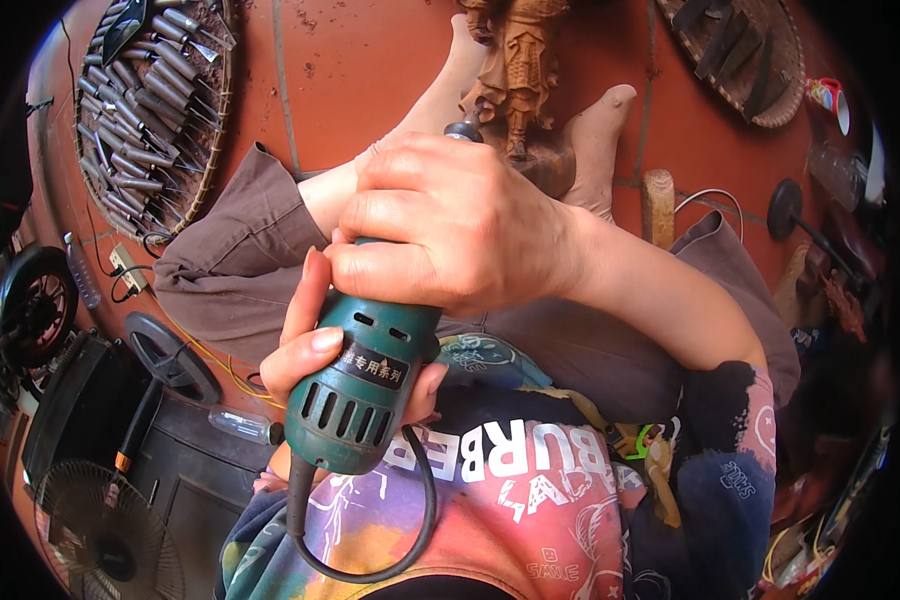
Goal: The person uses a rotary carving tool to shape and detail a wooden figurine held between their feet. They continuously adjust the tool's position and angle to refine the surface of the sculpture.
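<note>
Shirt: a multicoloured printed t-shirt [510, 510] filled the near edge, with a black power cord [370, 560] looping across it.

Tool: a teal-green handheld electric rotary grinder with vent slots [355, 390] sat dead centre, near the body, its nose aimed away toward the carving.

Left hand: the left hand [305, 345] cupped the grinder's rear body from the left side, fingers curled and gripping the casing, thumb lying along it.

Right hand: the right hand [450, 225] was wrapped over the front half of the grinder, fingers clenched tight round it, so both hands had hold of the same tool.

Legs: brown trousers [230, 260] on both knees, with bare feet [595, 140] stretched out on the red tiled floor [370, 60].

Carving: a light-brown carved wooden figurine [518, 60] stood between the feet, just past the grinder's tip. Couldn't really tell if the bit was touching it, the right hand hid that.

Far left: a round woven basket tray [210, 150] packed with grey metal chisels [135, 110].

Far right: a second round woven tray [785, 95] holding dark tools, well apart from the hands.

Near left: a black floor fan [100, 540], and a yellow cable [210, 355] running on the floor.
</note>
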`<state>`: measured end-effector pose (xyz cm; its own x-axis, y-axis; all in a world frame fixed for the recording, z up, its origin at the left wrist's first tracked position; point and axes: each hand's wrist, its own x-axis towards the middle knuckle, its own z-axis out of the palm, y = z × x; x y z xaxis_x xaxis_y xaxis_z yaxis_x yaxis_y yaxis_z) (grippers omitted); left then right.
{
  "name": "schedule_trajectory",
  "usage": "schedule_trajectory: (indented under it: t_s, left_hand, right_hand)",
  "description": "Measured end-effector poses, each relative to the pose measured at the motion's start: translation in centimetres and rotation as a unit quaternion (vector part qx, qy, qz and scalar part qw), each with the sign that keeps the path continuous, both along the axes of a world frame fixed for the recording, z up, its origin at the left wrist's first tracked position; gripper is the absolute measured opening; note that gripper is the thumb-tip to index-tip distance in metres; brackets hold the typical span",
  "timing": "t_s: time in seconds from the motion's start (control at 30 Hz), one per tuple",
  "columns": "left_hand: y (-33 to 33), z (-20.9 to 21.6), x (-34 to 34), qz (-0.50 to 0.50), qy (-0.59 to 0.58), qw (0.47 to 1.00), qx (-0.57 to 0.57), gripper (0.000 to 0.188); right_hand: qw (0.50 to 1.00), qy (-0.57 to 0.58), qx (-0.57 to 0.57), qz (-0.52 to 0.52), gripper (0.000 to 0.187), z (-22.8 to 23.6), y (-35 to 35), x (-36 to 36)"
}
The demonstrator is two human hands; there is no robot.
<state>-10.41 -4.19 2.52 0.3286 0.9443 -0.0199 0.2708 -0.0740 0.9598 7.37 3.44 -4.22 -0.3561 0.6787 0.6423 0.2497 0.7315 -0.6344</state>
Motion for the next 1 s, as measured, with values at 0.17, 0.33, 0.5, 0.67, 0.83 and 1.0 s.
schedule_trajectory:
  t_s: [0.17, 0.33, 0.5, 0.67, 0.83, 1.0]
  left_hand:
    - [0.2, -1.1, 0.5, 0.033, -0.006, 0.998, 0.044, 0.081]
    - [1.1, -0.2, 0.9, 0.023, 0.007, 0.999, 0.031, 0.082]
    - [1.3, 0.1, 1.1, 0.021, 0.016, 0.999, 0.032, 0.081]
    - [1.2, 0.4, 1.4, 0.028, 0.023, 0.999, 0.025, 0.081]
    - [0.7, 0.3, 0.8, 0.042, 0.049, 0.996, 0.058, 0.082]
    - [0.0, 0.2, 0.2, 0.034, 0.027, 0.995, 0.092, 0.082]
  right_hand:
    - [1.0, 0.001, 0.0, 0.001, 0.016, 0.0, 0.4, 0.3]
    - [1.0, 0.016, 0.0, -0.01, 0.017, -0.2, 0.6, 0.5]
    - [0.999, 0.034, -0.006, -0.017, 0.017, -0.3, 0.6, 0.5]
    - [0.999, 0.048, -0.006, -0.02, 0.016, -0.3, 0.6, 0.6]
    - [0.998, 0.057, 0.001, -0.021, 0.018, 0.0, 0.5, 0.3]
    - [0.995, 0.096, 0.009, -0.038, 0.018, 0.3, -0.3, -1.1]
